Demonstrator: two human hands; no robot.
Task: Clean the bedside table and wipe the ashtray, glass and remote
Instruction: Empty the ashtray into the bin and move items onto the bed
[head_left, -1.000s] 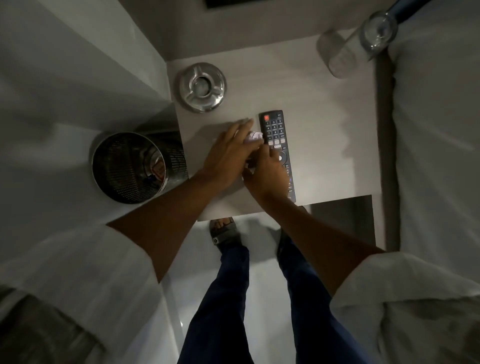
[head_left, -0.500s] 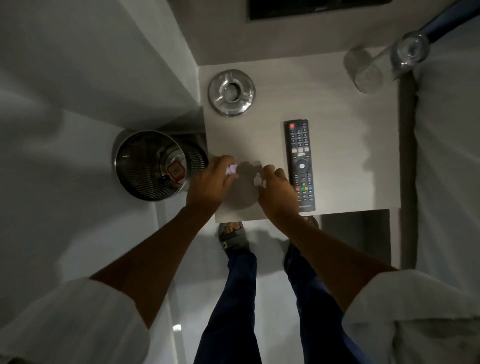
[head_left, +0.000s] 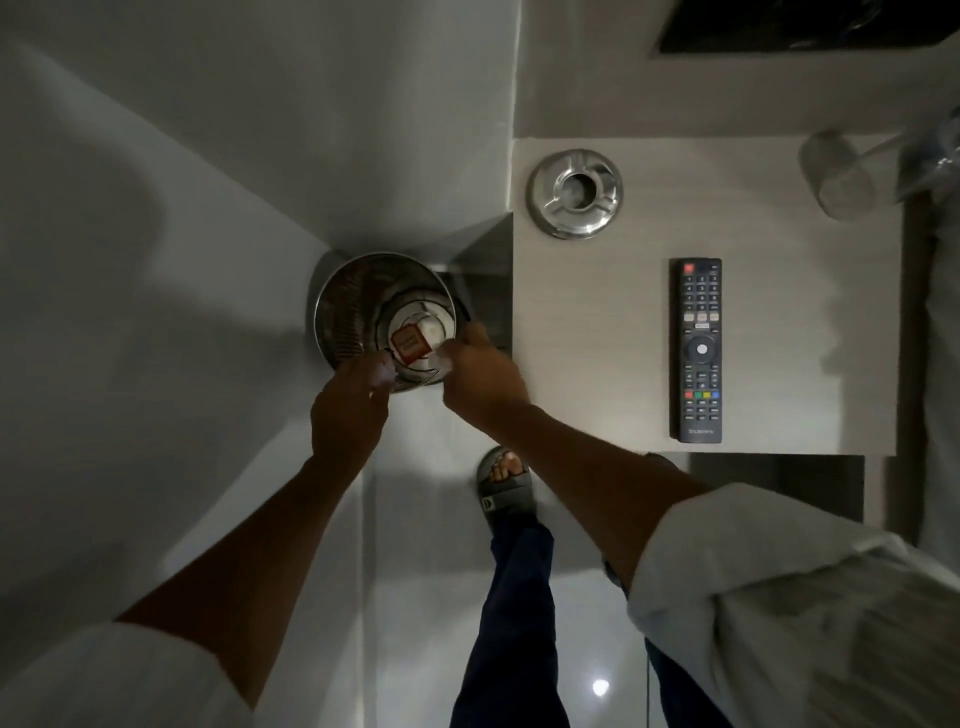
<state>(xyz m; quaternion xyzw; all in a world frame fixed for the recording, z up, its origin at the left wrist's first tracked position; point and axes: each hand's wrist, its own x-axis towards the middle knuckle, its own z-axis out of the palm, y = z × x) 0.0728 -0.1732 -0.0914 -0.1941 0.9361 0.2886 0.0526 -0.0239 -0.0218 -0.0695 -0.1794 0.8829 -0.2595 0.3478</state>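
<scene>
Our right fingers (head_left: 470, 338) pinch a small white scrap (head_left: 442, 359) over the bin (head_left: 337, 312). Our left hand (head_left: 350, 410) is curled beside it, but we cannot tell what it holds. The bin is round, shiny metal with tiny holes, and a red packet (head_left: 409, 343) lies inside. If we let go too far to the side, the light scrap could miss and land on the smooth floor. On the pale, flat table (head_left: 597, 364) wait the round silver ashtray (head_left: 574, 193), the long black remote (head_left: 700, 349) and the clear glass (head_left: 839, 174).
</scene>
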